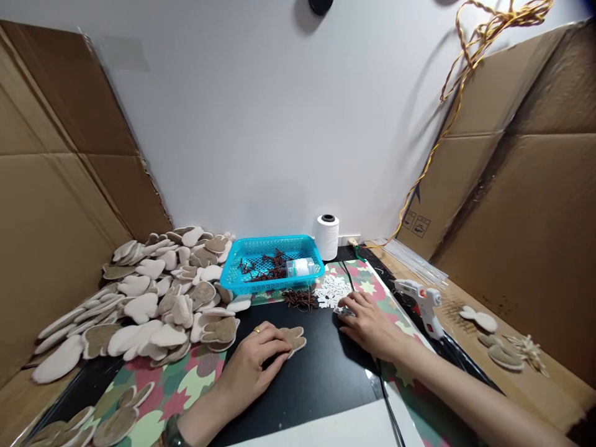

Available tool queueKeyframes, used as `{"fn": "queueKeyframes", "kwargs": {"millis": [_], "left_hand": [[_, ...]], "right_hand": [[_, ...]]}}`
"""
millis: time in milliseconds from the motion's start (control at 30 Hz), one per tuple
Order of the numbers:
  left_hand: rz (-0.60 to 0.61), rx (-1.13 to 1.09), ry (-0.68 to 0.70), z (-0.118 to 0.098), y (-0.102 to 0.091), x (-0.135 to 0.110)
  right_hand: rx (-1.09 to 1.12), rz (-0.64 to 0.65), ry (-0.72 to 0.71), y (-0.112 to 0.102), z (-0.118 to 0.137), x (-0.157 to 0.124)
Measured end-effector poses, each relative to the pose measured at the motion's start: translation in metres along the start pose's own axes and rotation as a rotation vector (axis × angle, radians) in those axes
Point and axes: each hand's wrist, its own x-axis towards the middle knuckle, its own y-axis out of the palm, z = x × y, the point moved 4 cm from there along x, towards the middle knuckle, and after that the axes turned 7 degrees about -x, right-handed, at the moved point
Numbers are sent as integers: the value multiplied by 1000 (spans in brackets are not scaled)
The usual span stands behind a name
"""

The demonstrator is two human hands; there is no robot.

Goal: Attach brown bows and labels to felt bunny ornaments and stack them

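Note:
My left hand (254, 366) lies on the black mat (316, 372), its fingers curled over a tan mitten-shaped wooden piece (295, 338) and pressing it down. A ring shows on one finger. My right hand (370, 323) reaches forward, fingertips pinching at the edge of a small heap of white snowflake cutouts (331, 290); what it picks is too small to name. A clump of dark red-brown twig bits (300, 299) lies just left of the snowflakes.
A big pile of mitten-shaped pieces (153, 298) fills the left. A turquoise basket (272, 264) holds twigs and a small bottle (301, 267). White thread spool (326, 236) stands behind. A glue gun (421, 301) rests right, near more pieces (484, 323). Cardboard walls flank both sides.

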Motion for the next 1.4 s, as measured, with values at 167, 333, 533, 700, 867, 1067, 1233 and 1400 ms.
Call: {"fn": "queueKeyframes", "kwargs": {"millis": [167, 333, 533, 700, 867, 1067, 1233, 1400], "left_hand": [[27, 1, -22, -9, 5, 1], [27, -3, -49, -10, 7, 1], [-13, 28, -93, -5, 8, -3], [14, 65, -101, -7, 10, -2], [47, 204, -72, -14, 9, 3], [79, 380, -88, -16, 9, 4], [94, 386, -119, -14, 11, 1], [104, 391, -116, -14, 10, 2]], "right_hand": [[222, -85, -48, 4, 37, 19], [368, -128, -57, 32, 59, 34], [402, -206, -36, 49, 57, 29], [343, -197, -8, 48, 59, 29], [198, -86, -24, 41, 65, 35], [146, -9, -140, 32, 67, 41], [277, -49, -174, 32, 61, 42], [333, -28, -163, 31, 58, 45]]}}
